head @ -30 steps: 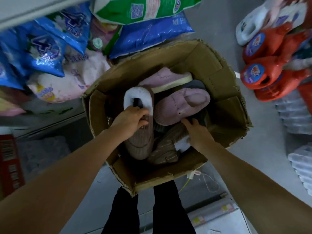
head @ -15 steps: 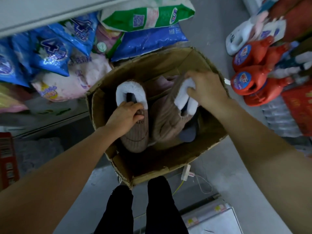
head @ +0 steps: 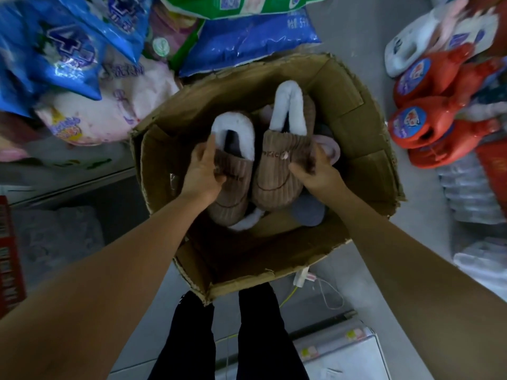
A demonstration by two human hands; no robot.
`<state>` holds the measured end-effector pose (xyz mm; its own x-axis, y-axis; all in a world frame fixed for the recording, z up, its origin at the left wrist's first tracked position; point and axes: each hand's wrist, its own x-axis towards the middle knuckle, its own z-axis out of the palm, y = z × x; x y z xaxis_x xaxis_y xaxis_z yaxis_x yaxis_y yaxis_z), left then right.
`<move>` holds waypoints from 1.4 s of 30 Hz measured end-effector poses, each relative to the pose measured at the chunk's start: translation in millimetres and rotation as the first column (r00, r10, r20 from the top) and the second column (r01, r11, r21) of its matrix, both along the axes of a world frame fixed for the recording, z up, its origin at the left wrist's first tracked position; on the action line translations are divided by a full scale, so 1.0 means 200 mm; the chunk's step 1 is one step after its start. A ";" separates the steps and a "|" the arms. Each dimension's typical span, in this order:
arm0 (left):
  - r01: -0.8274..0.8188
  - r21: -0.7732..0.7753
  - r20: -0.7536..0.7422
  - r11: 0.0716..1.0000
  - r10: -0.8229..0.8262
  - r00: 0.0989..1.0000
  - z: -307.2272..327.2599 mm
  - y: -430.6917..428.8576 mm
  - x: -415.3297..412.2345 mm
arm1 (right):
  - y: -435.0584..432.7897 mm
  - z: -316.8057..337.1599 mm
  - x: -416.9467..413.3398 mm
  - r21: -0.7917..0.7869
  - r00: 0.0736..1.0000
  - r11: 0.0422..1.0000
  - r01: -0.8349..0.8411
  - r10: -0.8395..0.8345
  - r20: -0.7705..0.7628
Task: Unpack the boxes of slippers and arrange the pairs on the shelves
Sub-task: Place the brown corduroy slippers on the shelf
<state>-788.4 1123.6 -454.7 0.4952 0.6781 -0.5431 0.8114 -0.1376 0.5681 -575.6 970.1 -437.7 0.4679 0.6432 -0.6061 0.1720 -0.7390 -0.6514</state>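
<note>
You are gripping one brown corduroy slipper in each hand. Your left hand [head: 201, 171] is curling round the outer side of the left slipper [head: 233, 193], thumb across its ribbed top. Your right hand [head: 315, 174] is pinching the outer edge of the right slipper [head: 277, 171]. The pair is sitting side by side, touching, with the white fleece linings facing up, inside the open cardboard box [head: 370, 171]. A grey-blue slipper [head: 308, 212] and a pink slipper [head: 330, 150] are lying underneath. The box is standing on a grey floor [head: 356, 31], just ahead of your black-trousered legs [head: 192, 338]. Blue bags [head: 247, 45] are crowding its far side, red detergent bottles [head: 419, 130] are lying to its right, and a white cable [head: 329, 294] is trailing near its front corner.
</note>
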 end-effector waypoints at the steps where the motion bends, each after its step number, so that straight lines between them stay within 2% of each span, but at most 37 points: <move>1: -0.044 -0.015 -0.082 0.999 0.043 0.996 -0.03 0.00 -0.02 | 0.01 -0.02 0.00 -0.016 0.999 1.000 0.027 -0.027 -0.028; 3: -0.138 -0.175 -0.177 0.975 0.107 0.978 -0.11 -0.01 -0.06 | 0.03 -0.06 0.00 -0.027 0.997 0.999 0.042 -0.044 -0.057; 5: -0.216 -0.331 -0.159 0.919 0.171 0.972 -0.18 -0.05 -0.10 | 0.05 -0.11 0.00 -0.048 0.999 0.998 0.032 -0.034 -0.038; 6: -0.239 -0.360 -0.144 0.902 0.199 0.969 -0.20 -0.07 -0.11 | 0.06 -0.12 0.00 -0.050 0.999 0.998 0.035 -0.036 -0.026; 11: -0.300 -0.362 -0.078 0.883 0.292 0.953 -0.21 -0.10 -0.14 | 0.03 -0.17 0.03 0.081 0.989 0.987 0.137 -0.132 -0.062; 16: -0.206 -0.427 0.028 0.880 0.241 0.970 -0.10 -0.09 -0.20 | -0.01 -0.08 0.04 0.182 0.965 0.949 0.256 -0.240 -0.106; 24: -0.318 -0.541 0.125 0.779 0.448 0.885 0.19 -0.08 -0.17 | -0.08 0.18 0.12 0.141 0.896 0.930 0.339 -0.273 -0.350; 27: -0.349 -0.563 0.200 0.749 0.533 0.822 0.36 -0.08 -0.18 | -0.09 0.34 0.09 0.144 0.873 0.922 0.359 -0.276 -0.403; 33: -0.412 -0.629 0.311 0.659 0.699 0.644 0.71 -0.12 -0.35 | -0.04 0.70 0.00 0.197 0.904 0.958 0.210 -0.113 -0.412; 39: -0.414 -0.611 0.410 0.675 0.716 0.565 1.02 -0.11 -0.61 | 0.09 1.06 -0.18 0.378 0.945 0.923 0.070 0.060 -0.323; 42: -0.402 -0.570 0.480 0.716 0.688 0.544 1.18 -0.08 -0.79 | 0.16 1.20 -0.33 0.468 0.946 0.883 0.033 0.124 -0.301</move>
<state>-945.9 1106.7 -218.3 0.3963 0.7626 -0.5113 0.0789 0.5265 0.8465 -641.9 1002.6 -197.1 0.2675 0.9004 -0.3430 -0.0727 -0.3361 -0.9390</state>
